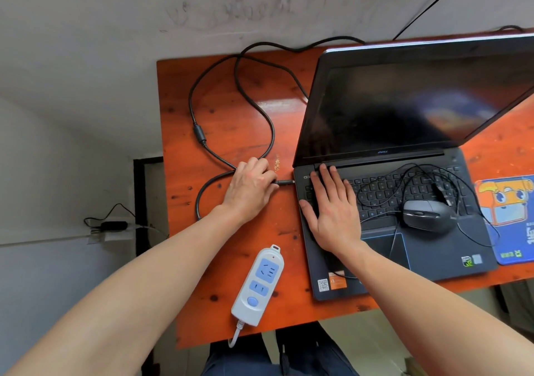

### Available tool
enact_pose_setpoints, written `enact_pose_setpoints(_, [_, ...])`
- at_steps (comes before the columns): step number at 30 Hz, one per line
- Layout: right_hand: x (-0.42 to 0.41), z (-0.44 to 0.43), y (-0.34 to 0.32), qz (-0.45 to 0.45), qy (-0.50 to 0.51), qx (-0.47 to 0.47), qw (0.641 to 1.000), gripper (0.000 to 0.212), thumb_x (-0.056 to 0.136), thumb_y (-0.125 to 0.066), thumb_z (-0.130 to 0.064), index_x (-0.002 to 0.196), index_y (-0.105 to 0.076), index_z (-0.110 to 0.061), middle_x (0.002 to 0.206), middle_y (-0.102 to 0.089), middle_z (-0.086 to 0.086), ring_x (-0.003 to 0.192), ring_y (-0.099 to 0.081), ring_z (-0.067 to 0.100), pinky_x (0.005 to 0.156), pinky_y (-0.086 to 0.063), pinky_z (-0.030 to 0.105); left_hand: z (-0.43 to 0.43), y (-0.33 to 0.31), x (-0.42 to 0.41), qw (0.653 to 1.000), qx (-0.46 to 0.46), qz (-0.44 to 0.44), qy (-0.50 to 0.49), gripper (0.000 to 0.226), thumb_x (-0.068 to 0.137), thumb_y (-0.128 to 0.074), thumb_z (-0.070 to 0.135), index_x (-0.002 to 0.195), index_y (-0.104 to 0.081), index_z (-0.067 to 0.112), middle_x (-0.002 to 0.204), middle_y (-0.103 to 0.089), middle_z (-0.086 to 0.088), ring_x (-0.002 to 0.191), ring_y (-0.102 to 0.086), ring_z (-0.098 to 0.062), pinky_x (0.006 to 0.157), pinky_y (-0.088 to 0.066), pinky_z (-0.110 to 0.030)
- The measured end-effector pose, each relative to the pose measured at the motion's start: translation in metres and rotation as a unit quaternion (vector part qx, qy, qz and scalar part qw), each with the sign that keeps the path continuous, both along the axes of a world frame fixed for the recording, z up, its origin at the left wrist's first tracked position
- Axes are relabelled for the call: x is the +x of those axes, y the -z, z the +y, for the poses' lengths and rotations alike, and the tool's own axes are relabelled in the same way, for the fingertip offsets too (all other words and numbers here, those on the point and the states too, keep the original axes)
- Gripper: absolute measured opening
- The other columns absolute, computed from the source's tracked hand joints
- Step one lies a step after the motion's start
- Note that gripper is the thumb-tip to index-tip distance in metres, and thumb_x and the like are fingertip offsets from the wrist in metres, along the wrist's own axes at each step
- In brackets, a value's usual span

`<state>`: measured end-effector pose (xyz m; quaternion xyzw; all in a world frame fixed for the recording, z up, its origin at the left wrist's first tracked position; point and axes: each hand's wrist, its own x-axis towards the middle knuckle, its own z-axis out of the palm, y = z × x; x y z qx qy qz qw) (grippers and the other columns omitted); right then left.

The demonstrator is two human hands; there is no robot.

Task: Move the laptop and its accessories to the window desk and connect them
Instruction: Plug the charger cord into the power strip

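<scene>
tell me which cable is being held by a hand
The thick black charger cable, its plug pinched by the left hand at the laptop; the thin mouse cord lies untouched.

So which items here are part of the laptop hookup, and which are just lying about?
Part of the job:
- laptop, steadied by the right hand
- charger cable, its plug held at the laptop's side by the left hand
- mouse, resting on the keyboard with its cord
- power strip
- mouse pad

Just lying about:
- wall adapter beyond the desk
</scene>
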<state>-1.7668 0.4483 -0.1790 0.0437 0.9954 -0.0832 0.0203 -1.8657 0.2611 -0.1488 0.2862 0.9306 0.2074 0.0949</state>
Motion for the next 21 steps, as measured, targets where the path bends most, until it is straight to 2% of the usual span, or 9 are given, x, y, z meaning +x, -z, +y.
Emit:
enact_pose_setpoints(3, [0.0, 0.0, 0.0, 0.002, 0.0, -0.001, 1.0, 0.062, 0.097, -0.034, -0.051, 0.147, -0.037, -0.014, 0.158, -0.027, 0.008, 0.149, -0.016, 0.023, 0.118, -0.017, 0.045, -0.006, 0.0, 0.0, 1.0, -0.005, 0.01, 0.002, 0.02, 0.088, -0.064, 0.025, 0.096, -0.071, 0.009, 0.09, -0.057, -0.006, 0.089, -0.051, -0.025, 0.075, -0.041, -0.036])
enact_pose_setpoints(9, [0.0, 0.0, 0.0, 0.01, -0.003, 0.004, 1.0, 0.061, 0.097, -0.035, -0.05, 0.147, -0.036, -0.014, 0.158, -0.029, 0.008, 0.148, -0.018, 0.025, 0.118, -0.016, 0.044, -0.001, -0.004, -0.003, 0.998, -0.026, -0.004, 0.055, 0.02, 0.093, -0.056, 0.018, 0.1, -0.071, 0.007, 0.091, -0.057, -0.008, 0.086, -0.05, -0.025, 0.071, -0.038, -0.035])
enact_pose_setpoints(14, [0.0, 0.0, 0.001, 0.015, -0.004, 0.003, 1.0, 0.062, 0.097, -0.036, -0.05, 0.147, -0.037, -0.013, 0.158, -0.029, 0.009, 0.148, -0.019, 0.025, 0.117, -0.019, 0.045, 0.003, -0.006, -0.007, 0.997, -0.021, -0.029, 0.067, 0.018, 0.093, -0.055, 0.015, 0.094, -0.069, 0.003, 0.089, -0.057, -0.009, 0.084, -0.051, -0.025, 0.069, -0.047, -0.04])
enact_pose_setpoints(21, [0.0, 0.0, 0.004, 0.013, -0.005, 0.0, 1.0, 0.063, 0.097, -0.035, -0.05, 0.147, -0.036, -0.013, 0.158, -0.027, 0.009, 0.148, -0.017, 0.025, 0.117, -0.021, 0.048, 0.007, -0.003, -0.007, 0.997, -0.014, -0.037, 0.07, 0.016, 0.091, -0.057, 0.012, 0.092, -0.07, 0.002, 0.091, -0.059, -0.008, 0.086, -0.052, -0.024, 0.071, -0.049, -0.04])
